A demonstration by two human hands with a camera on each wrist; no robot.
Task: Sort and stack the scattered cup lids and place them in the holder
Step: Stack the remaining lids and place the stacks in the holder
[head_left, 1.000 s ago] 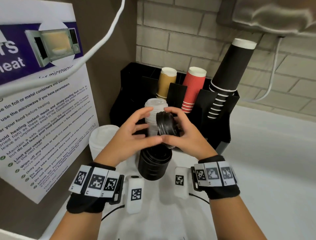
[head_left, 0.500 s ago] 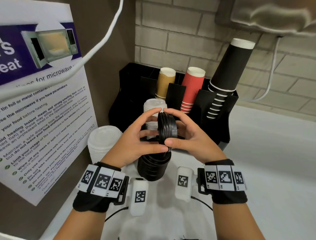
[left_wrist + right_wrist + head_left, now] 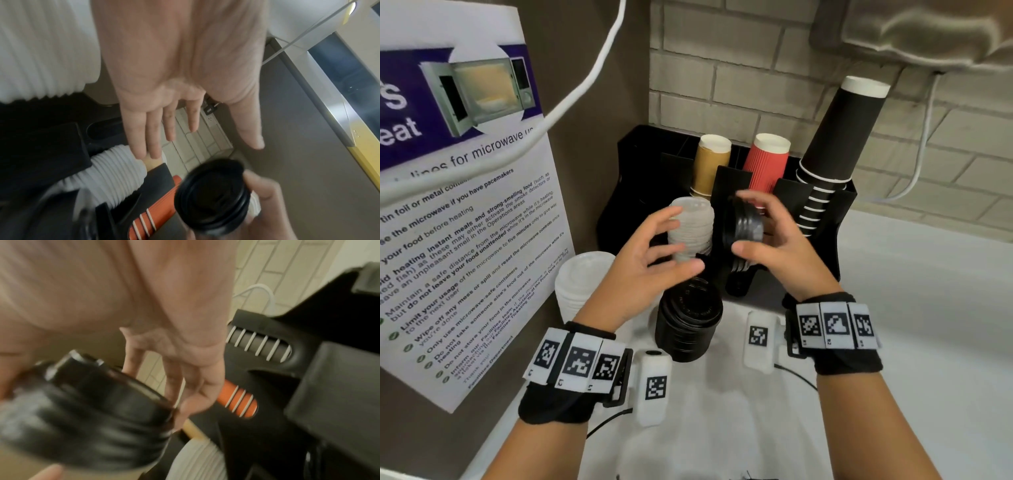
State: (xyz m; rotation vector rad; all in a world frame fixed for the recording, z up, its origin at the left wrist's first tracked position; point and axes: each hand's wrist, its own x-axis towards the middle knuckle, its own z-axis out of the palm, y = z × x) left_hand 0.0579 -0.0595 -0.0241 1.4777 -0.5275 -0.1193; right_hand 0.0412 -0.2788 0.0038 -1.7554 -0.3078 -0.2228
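Observation:
My right hand (image 3: 743, 222) grips a short stack of black lids (image 3: 745, 226) on edge, thumb below and fingers over the top, right in front of the black holder (image 3: 616, 212). In the right wrist view the black lids (image 3: 86, 410) fill the lower left under curled fingers. My left hand (image 3: 678, 243) hovers open with spread fingers just left of them, touching nothing; the left wrist view shows its straight fingers (image 3: 152, 129) apart from the black lids (image 3: 213, 199). A stack of white lids (image 3: 690, 229) stands in a holder slot. A taller black lid stack (image 3: 688, 322) stands on the counter.
Another white lid stack (image 3: 582, 284) stands on the counter by the poster wall (image 3: 465, 240). The holder's rear slots carry tan cups (image 3: 710, 164), red cups (image 3: 768, 161) and a tall leaning column of black cups (image 3: 835, 154). White counter (image 3: 911, 325) stretches to the right.
My left hand has let go of the black lids and opened. My right hand alone has carried them up and right, closer to the holder.

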